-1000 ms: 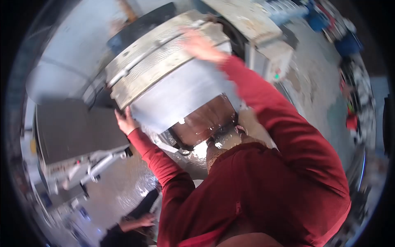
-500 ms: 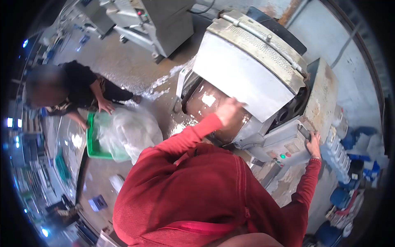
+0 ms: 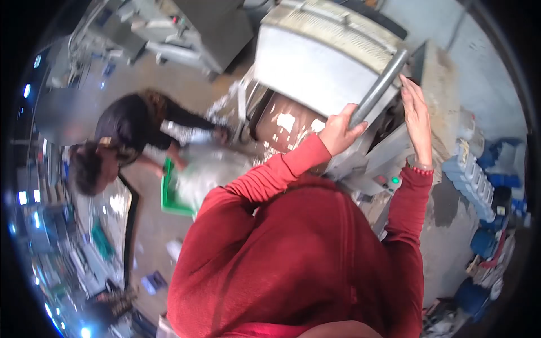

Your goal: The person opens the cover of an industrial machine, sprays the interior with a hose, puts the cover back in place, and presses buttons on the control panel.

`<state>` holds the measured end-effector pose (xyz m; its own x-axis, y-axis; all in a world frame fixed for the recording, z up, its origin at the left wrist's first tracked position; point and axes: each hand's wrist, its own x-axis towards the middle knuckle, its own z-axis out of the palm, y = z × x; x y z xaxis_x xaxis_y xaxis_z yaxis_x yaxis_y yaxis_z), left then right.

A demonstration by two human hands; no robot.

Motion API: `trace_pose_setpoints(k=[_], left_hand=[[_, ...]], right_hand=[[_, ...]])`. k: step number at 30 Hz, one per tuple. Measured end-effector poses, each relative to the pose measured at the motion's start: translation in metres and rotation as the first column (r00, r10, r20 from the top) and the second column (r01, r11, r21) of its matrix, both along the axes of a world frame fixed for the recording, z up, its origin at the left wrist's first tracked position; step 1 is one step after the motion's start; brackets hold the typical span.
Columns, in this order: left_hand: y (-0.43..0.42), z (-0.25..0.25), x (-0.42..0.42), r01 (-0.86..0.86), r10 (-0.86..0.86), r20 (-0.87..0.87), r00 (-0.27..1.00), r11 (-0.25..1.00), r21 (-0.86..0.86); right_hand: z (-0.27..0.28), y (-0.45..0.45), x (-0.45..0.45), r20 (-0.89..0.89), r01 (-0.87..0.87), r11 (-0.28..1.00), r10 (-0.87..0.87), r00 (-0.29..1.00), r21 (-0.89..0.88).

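My left hand (image 3: 338, 130) is closed around the lower end of a grey metal bar (image 3: 380, 87). The bar slants up and to the right in front of the big machine's white hood (image 3: 315, 70). Close beside the bar's upper part is my right hand (image 3: 416, 110), fingers stretched out and a red bead bracelet at the wrist. Whether its fingertips touch the bar I cannot tell. Beneath the hood lies a wet brown surface (image 3: 287, 121) with bright reflections. A lit green button (image 3: 395, 181) shows on the machine's panel below my right hand.
To the left a co-worker (image 3: 127, 121) bends over a green crate (image 3: 167, 194) with translucent plastic sheeting (image 3: 205, 169) in it. Another grey machine (image 3: 217, 34) stands at the back. Blue-grey containers (image 3: 470, 177) line the right side, and the floor looks wet.
My left hand has moved right from over the brown surface and now grips the bar. My right hand has risen from the panel's edge, fingers extended. The co-worker has leaned further over the crate.
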<state>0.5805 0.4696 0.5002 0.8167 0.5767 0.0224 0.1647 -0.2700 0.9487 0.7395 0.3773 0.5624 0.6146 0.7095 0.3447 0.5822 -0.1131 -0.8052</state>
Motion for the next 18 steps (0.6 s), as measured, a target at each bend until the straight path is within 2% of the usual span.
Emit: trace_pose_setpoints(k=[2, 3, 4, 6, 8, 9, 10, 12, 15, 18], left_hand=[[0.001, -0.050, -0.029, -0.112, 0.115, 0.035, 0.993, 0.990, -0.082], [-0.007, -0.080, -0.039, -0.192, 0.213, 0.088, 0.973, 0.960, -0.204], [-0.017, -0.102, -0.046, -0.349, 0.351, 0.202, 0.914, 0.936, -0.045], [-0.024, -0.106, -0.064, -0.363, 0.381, -0.017, 0.925, 0.868, -0.339], [-0.002, -0.083, -0.081, -0.377, 0.342, -0.163, 0.925, 0.874, -0.306], [0.004, -0.079, -0.083, -0.418, 0.404, -0.109, 0.908, 0.882, -0.217], [0.018, -0.049, -0.093, -0.352, 0.318, -0.151, 0.936, 0.823, -0.446], [0.024, -0.057, -0.085, -0.358, 0.374, -0.078, 0.924, 0.775, -0.521], [0.040, -0.068, -0.081, -0.442, 0.446, -0.005, 0.895, 0.886, -0.142], [0.053, -0.045, -0.081, -0.465, 0.461, -0.064, 0.885, 0.882, -0.073]], right_hand=[[-0.022, -0.012, -0.026, 0.146, -0.063, 0.990, 0.082, 0.986, -0.128], [-0.038, -0.021, -0.036, 0.060, -0.102, 0.984, 0.111, 0.992, -0.145], [-0.058, -0.035, -0.046, -0.024, -0.137, 0.979, 0.135, 0.991, -0.154], [-0.110, -0.064, -0.065, -0.455, -0.082, 0.981, -0.007, 0.890, -0.175], [-0.125, -0.071, -0.084, -0.652, -0.095, 0.952, -0.125, 0.747, -0.291], [-0.130, -0.066, -0.090, -0.678, -0.161, 0.941, -0.088, 0.730, -0.296], [-0.130, -0.062, -0.095, -0.698, -0.212, 0.928, -0.068, 0.713, -0.307], [-0.133, -0.060, -0.091, -0.708, -0.284, 0.900, -0.038, 0.705, -0.330], [-0.139, -0.052, -0.103, -0.715, -0.327, 0.895, 0.013, 0.699, -0.303], [-0.143, -0.047, -0.112, -0.726, -0.303, 0.918, 0.023, 0.687, -0.258]])
